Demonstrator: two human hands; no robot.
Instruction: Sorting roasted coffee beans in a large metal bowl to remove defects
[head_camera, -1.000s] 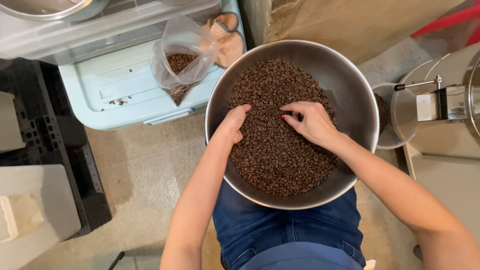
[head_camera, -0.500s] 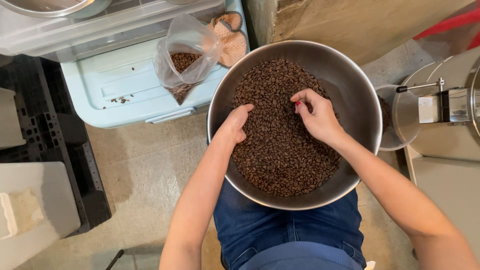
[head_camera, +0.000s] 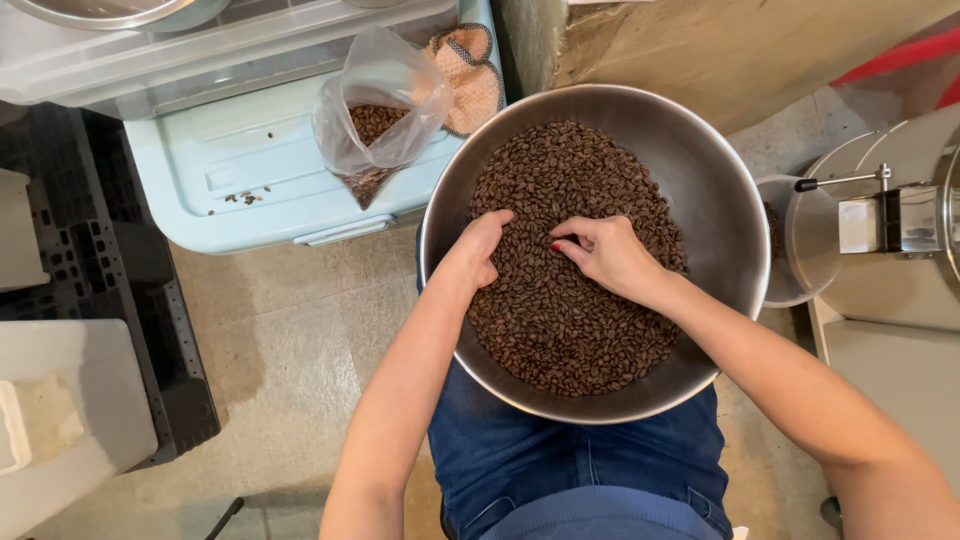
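Observation:
A large steel bowl (head_camera: 724, 205) rests on my lap, filled with dark roasted coffee beans (head_camera: 580, 330). My left hand (head_camera: 477, 250) lies loosely curled at the left side of the bean pile, fingers sunk among the beans. My right hand (head_camera: 600, 255) reaches in from the right, thumb and fingertips pinched together on the beans near the middle of the pile. Whether a single bean is pinched I cannot tell.
A clear plastic bag (head_camera: 378, 105) holding some beans stands on a pale blue bin lid (head_camera: 250, 190), with a few loose beans beside it. A woven pad (head_camera: 470, 75) lies behind. A metal machine with a lid (head_camera: 880, 215) stands right. A black pallet (head_camera: 120, 270) lies left.
My right hand went up toward the far part of the pile, then came back left and down to the middle. The left hand stayed in place.

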